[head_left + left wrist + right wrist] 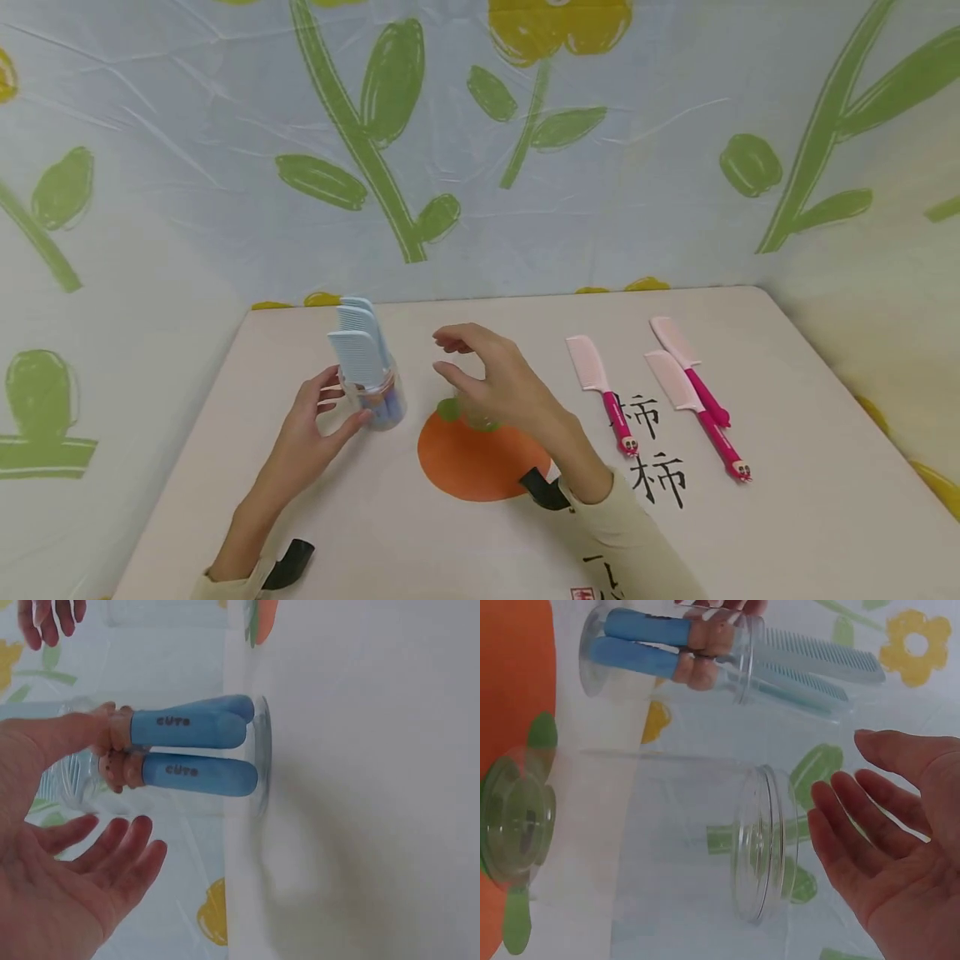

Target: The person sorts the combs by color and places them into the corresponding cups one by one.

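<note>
The right hand [498, 379], loosely open and holding nothing, mostly hides one clear jar [769, 840] from above. The left hand [309, 429], fingers extended, flanks the comb jar [393, 408]; contact is unclear. Three blue combs [358, 358] stand inside; three pink combs [588, 362] lie rightward.

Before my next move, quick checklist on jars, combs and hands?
1. Comb jar upright: ok.
2. Blue combs seated handle-down: ok.
3. Left hand steadying that jar: cannot tell; thumb is at it, pressure unclear.
4. Right hand free: ok, holds nothing.
5. Empty jar upright: ok, beside the right hand.
6. Pink combs in a jar: not ok, three lie on the table.
</note>
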Tool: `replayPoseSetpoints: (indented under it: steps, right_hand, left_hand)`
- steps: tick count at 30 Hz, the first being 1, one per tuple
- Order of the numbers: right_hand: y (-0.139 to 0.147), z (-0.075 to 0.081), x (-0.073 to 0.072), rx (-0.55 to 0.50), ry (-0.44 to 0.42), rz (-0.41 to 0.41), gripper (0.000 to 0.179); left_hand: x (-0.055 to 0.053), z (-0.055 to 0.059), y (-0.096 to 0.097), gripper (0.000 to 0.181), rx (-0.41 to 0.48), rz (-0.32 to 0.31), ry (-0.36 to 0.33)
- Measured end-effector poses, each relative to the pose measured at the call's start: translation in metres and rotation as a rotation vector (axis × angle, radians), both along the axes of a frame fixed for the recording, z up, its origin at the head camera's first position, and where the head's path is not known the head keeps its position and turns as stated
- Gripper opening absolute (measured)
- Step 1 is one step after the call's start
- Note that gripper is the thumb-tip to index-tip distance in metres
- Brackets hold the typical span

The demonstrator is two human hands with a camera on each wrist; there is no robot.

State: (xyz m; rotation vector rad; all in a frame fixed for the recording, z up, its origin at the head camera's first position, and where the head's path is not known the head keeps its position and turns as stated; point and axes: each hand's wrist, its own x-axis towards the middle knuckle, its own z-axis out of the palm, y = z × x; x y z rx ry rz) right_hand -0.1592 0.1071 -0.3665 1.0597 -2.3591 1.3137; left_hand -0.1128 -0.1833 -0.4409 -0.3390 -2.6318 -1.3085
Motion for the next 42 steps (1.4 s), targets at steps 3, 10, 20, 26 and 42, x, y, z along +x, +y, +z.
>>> replayPoseSetpoints:
  steps: [3,10,20,26,42]
  right_hand:
    - [0.007,-0.002,0.001,-0.032,0.009,-0.017,0.035]
    - [0.024,-0.009,0.001,-0.053,0.041,-0.06,0.034]
    - [0.053,-0.016,0.002,-0.021,0.083,-0.183,0.035]
    - [0.072,-0.021,0.005,-0.012,0.088,-0.264,0.035]
    - [0.115,-0.045,0.002,0.056,0.08,-0.398,0.04]
  left_hand:
    - [0.004,0.0,0.004,0.077,-0.001,0.035,0.017]
    - [0.018,-0.001,0.013,0.073,-0.024,0.109,0.064]
    - [0.035,-0.003,0.019,0.064,0.026,0.137,0.169]
    - [0.043,-0.01,0.027,0.062,0.037,0.083,0.236]
    - [0.038,-0.013,0.058,0.058,0.082,-0.104,0.277]
